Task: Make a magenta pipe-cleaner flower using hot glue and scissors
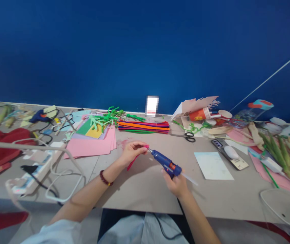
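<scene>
Head view: at a pale worktop (145,193) before a blue wall (145,51), you bring a blue glue gun (165,162) to a small pink-red piece (147,146), its nozzle at or very near the edge. The fingers of your left hand (134,151) are pinched on the piece, held above the worktop in front of you; a red strip (131,164) slants down below, though whether the two are joined cannot be told. The fingers of your right hand (175,183) are wrapped around the gun's handle, a clear glue stick (190,179) jutting from its back. The work appears to be mid-gluing: the piece is in hand and the gun is in place, but no glue can be made out, and the join looks unfinished, with the piece not yet set down. Much material seems unused, notably the banded bundle of coloured stems (143,126) beyond your hands. Green fuzzy stems (109,117), bent into branching shapes, lie behind the pink sheets (91,146) to the left, apparently worked already, while black-handled scissors (190,137) rest to the right, untouched.
</scene>
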`<state>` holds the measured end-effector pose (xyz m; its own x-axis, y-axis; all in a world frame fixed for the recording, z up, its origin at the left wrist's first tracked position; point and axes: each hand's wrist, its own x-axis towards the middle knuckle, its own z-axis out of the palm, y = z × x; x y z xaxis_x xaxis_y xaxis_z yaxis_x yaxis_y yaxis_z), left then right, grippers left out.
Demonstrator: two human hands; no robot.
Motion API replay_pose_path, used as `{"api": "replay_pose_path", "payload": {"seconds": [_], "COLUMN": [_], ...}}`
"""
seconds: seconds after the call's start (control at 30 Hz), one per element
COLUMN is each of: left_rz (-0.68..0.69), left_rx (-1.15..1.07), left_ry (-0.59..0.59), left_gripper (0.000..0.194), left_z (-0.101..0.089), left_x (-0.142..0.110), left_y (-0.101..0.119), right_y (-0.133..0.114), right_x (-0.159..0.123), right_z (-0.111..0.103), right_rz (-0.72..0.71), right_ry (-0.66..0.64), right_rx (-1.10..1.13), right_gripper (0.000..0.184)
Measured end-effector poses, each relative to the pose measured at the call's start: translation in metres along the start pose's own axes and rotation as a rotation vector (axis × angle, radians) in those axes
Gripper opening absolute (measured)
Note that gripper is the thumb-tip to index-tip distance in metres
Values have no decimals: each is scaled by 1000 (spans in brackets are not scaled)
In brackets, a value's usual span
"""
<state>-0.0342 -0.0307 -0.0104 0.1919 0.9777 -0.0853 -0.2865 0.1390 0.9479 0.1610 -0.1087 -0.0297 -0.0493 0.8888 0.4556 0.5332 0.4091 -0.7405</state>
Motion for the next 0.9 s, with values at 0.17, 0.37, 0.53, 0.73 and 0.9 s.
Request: {"api": "replay_pose_path", "payload": {"seconds": [0.17, 0.37, 0.53, 0.73, 0.9], "left_rz": [-4, 1, -2, 2, -6], "left_rx": [-3, -6, -8, -19, -20], "left_ry": [-2, -10, -9, -9, -15], "left_gripper": [32, 30, 30, 29, 30], "left_z": [0, -1, -1, -1, -2], "left_x": [0, 0, 0, 0, 1], "left_y": [-1, -1, -1, -3, -4], "right_y": [0, 0, -1, -1, 6], "right_x": [0, -1, -1, -2, -7], "right_z": [-1, 0, -1, 1, 4], "right_rz": [-20, -5, 12, 26, 76], "right_ry": [2, -2, 1, 20, 12], "right_rx": [-13, 12, 18, 30, 51], "right_gripper": [22, 20, 22, 23, 18]}}
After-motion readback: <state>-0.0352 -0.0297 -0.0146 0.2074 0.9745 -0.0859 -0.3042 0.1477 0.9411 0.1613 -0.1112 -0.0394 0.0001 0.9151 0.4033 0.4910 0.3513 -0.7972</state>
